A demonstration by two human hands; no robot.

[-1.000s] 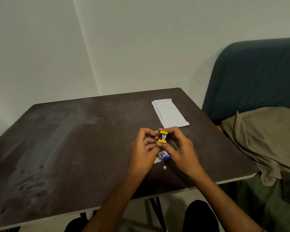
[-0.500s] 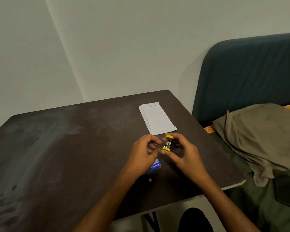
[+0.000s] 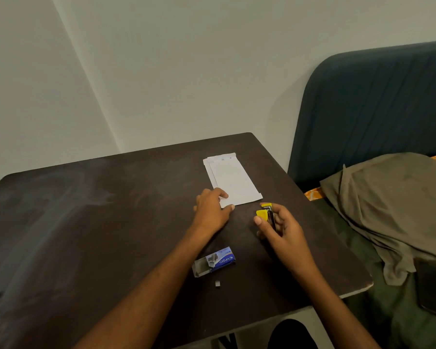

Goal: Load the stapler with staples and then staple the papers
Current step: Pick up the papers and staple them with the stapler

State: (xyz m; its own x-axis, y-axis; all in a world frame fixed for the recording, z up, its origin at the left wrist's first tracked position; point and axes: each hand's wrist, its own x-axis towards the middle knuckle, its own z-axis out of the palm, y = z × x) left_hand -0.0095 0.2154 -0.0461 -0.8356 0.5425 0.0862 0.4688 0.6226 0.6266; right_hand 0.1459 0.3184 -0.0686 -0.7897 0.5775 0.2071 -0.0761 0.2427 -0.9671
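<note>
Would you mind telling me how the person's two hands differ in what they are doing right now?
The left hand lies on the papers at their near corner, thumb and fingers pinching that corner; the right hand is off the papers and grips the yellow stapler.
The left hand rests low on the table; the right hand holds the stapler upright, yellow end up.
Both are over the table's right half.

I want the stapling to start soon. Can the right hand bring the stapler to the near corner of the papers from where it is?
Probably yes. The right hand holds the stapler just beside the papers, with bare table between; the left hand pinches only the near left corner.
</note>
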